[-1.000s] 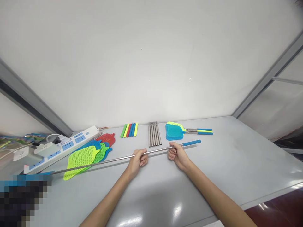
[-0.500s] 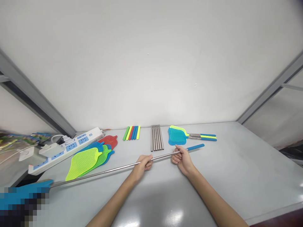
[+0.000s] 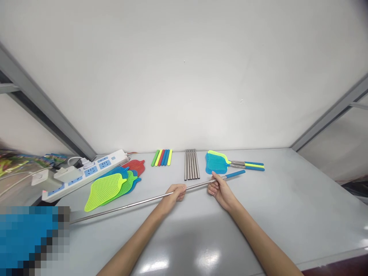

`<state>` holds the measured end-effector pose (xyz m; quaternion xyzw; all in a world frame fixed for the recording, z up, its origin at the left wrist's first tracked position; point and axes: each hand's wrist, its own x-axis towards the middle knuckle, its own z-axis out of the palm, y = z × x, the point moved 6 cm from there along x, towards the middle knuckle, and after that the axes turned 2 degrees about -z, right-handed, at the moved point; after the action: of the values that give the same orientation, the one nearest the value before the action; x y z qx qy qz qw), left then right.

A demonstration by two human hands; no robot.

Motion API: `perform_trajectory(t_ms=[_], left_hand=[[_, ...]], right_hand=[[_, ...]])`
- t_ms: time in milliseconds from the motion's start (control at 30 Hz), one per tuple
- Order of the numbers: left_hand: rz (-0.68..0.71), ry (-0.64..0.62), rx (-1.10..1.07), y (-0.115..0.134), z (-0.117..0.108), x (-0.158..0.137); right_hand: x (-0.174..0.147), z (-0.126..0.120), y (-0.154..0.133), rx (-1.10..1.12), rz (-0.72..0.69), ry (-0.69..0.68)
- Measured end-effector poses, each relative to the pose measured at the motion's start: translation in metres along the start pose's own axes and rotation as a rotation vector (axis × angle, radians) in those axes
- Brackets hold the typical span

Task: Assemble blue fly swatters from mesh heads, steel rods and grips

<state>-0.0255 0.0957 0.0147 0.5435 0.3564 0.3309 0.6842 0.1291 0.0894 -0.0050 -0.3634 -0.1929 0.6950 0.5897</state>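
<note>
A telescopic fly swatter (image 3: 135, 203) stretches at a slant across the table, its thin metal rod drawn out long. Its blue handle (image 3: 236, 174) points to the right; the blue end at the far left is blurred out by large pixels. My left hand (image 3: 174, 192) is closed around the middle of the rod. Close to the handle, my right hand (image 3: 220, 189) grips the rod with its thumb laid along it. Just beyond my right hand lie finished-looking swatters with blue and yellow heads (image 3: 216, 163), overlapping, their handles (image 3: 254, 166) to the right.
Behind my hands lies a row of metal rods (image 3: 191, 165), with several coloured handle sleeves (image 3: 161, 158) left of it. Loose perforated swatter heads (image 3: 106, 188) overlap at the left, beside a white power strip (image 3: 86, 174) with plugs. A pale wall (image 3: 184, 84) stands behind the table (image 3: 287, 207).
The view has shifted slightly. The swatter's blue far end now sits lower and covers more of the left corner. Both hands keep their hold on the rod.
</note>
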Motion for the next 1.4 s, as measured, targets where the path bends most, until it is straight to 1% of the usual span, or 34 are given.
perform_trajectory(t_ms=[133,300,533,933,1200,1400], left_hand=[[-0.016,-0.009,-0.030,-0.001,-0.002,0.002],[-0.028,-0.002,-0.052,-0.003,-0.005,0.004],[-0.017,-0.005,-0.070,-0.002,-0.004,0.003],[-0.008,-0.031,-0.084,-0.003,-0.005,0.004],[0.019,-0.054,-0.025,0.001,-0.006,0.003],[0.033,-0.058,0.053,0.005,-0.003,0.000]], right_hand=[[0.000,0.000,0.002,-0.018,0.020,-0.006],[0.000,0.000,0.001,-0.077,-0.036,0.039],[0.002,0.001,0.000,-0.051,-0.070,0.045],[0.001,0.001,0.002,-0.004,-0.017,0.059],[-0.006,0.011,0.003,-0.064,0.104,-0.083],[-0.001,0.006,0.004,-0.044,0.072,-0.030]])
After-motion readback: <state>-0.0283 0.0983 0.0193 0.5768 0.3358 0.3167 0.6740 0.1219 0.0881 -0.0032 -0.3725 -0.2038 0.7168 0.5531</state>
